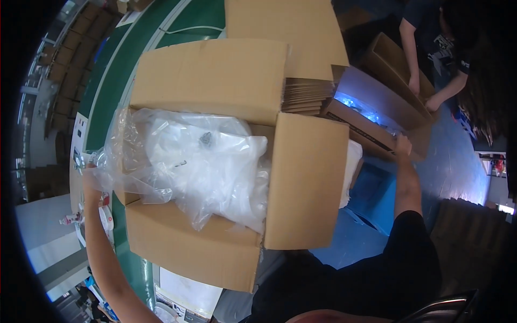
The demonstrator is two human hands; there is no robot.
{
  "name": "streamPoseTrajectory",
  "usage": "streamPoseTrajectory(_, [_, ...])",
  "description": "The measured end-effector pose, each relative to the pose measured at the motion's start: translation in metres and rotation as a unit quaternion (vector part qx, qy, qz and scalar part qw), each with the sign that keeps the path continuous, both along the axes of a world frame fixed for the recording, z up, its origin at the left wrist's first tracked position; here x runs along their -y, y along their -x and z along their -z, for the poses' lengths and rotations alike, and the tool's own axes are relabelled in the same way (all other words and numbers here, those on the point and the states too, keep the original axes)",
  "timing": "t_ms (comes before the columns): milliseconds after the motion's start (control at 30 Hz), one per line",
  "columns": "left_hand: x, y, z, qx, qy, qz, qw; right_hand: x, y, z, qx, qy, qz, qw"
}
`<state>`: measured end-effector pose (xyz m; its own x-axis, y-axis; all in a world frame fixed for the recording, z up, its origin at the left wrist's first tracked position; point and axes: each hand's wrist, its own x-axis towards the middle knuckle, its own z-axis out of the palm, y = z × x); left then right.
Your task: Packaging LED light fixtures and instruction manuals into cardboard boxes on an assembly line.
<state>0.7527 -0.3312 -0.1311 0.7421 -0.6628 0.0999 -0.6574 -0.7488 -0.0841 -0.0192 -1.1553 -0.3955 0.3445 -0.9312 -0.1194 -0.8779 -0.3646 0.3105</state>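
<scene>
In front of me stands a large cardboard box (307,183) with its flaps folded outward. A clear plastic bag (126,156) inside it wraps white, soft-looking contents, and part of the bag spills over the left side. My left hand (92,175) is closed on the bag's outer end at the far left, its fingers partly covered by the film. My right hand (402,146) reaches out to the right and grips the near edge of a second, long cardboard box (363,132). Shiny clear plastic (361,110) lies inside that box.
Folded cardboard (309,97) is stacked behind the large box. A blue bin (374,191) sits below the second box. At the upper right, another person's hands (423,97) touch a brown carton (401,67). A green work surface (116,64) runs along the left.
</scene>
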Motion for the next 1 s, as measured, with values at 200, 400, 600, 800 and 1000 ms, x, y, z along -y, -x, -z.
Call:
streamPoseTrajectory(200, [-0.033, 0.030, -0.029, 0.019, 0.073, -0.114, 0.991, 0.013, 0.016, 0.025, 0.043, -0.057, 0.106, 0.992])
streamPoseTrajectory(400, [-0.123, 0.112, -0.130, 0.077, -0.026, -0.157, 0.984, 0.059, 0.030, 0.064, 0.126, -0.139, 0.038, 0.982])
streamPoseTrajectory(600, [-0.082, 0.307, -0.145, 0.041, 0.051, -0.213, 0.975, -0.010, -0.055, -0.055, 0.499, -0.226, -0.117, 0.828])
streamPoseTrajectory(800, [-0.088, 0.424, -0.126, -0.028, 0.086, -0.284, 0.955, -0.327, -0.147, -0.321, 0.333, -0.794, -0.508, -0.022])
streamPoseTrajectory(1000, [-0.124, 0.525, -0.086, -0.087, 0.170, -0.319, 0.928, -0.600, -0.172, -0.255, 0.102, -0.907, -0.326, 0.247])
